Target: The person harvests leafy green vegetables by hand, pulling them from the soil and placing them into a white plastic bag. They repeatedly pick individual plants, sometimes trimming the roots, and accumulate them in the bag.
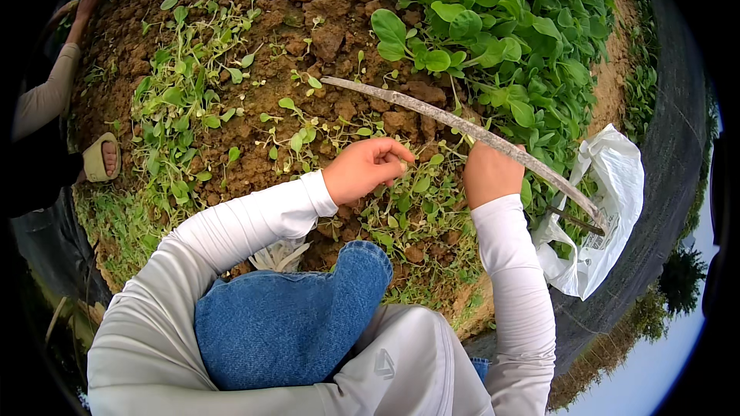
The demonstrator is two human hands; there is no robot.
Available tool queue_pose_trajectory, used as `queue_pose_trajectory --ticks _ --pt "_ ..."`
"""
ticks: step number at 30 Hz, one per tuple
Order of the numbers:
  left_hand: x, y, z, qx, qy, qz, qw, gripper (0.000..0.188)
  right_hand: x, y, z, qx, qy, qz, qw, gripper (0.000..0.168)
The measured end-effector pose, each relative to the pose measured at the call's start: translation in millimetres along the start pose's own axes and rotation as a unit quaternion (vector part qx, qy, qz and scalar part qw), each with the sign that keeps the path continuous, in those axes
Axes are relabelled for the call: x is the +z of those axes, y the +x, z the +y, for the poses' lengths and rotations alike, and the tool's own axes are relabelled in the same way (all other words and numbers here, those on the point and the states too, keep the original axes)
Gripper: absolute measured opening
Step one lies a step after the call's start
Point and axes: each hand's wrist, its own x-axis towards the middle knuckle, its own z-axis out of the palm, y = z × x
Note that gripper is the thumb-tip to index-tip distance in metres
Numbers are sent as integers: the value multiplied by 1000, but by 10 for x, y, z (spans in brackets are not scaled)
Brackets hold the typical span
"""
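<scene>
My left hand (367,169) hovers above the small seedlings (425,185), its fingers curled and its thumb near the index finger; whether it pinches anything is unclear. To its right, my right hand (494,173) is closed around pale stems at the edge of the dense leafy green plants (520,52). The roots and the lower part of what it grips are hidden by the fist. A long curved strip, perhaps wood or bamboo (462,124), arches over the right hand, its lower end by the white plastic bag (621,185).
Another person's arm (52,89) and sandalled foot (102,157) are at the far left. Loose small plants (182,92) lie over clumpy brown soil (277,6). Black ground fabric (673,127) runs along the right side, beyond the bag. My knees are close below my hands.
</scene>
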Motion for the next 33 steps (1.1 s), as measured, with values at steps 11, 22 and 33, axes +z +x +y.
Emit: queue_pose_trajectory --ticks 11,22,33 --pt "338 117 206 460 427 3 778 18 -172 -932 -132 -13 194 83 977 26" --pt "530 17 150 350 460 -56 814 7 -103 -1130 -197 8 171 125 977 31" --pt "450 69 212 423 467 81 772 10 -85 -1223 -172 24 173 146 974 32"
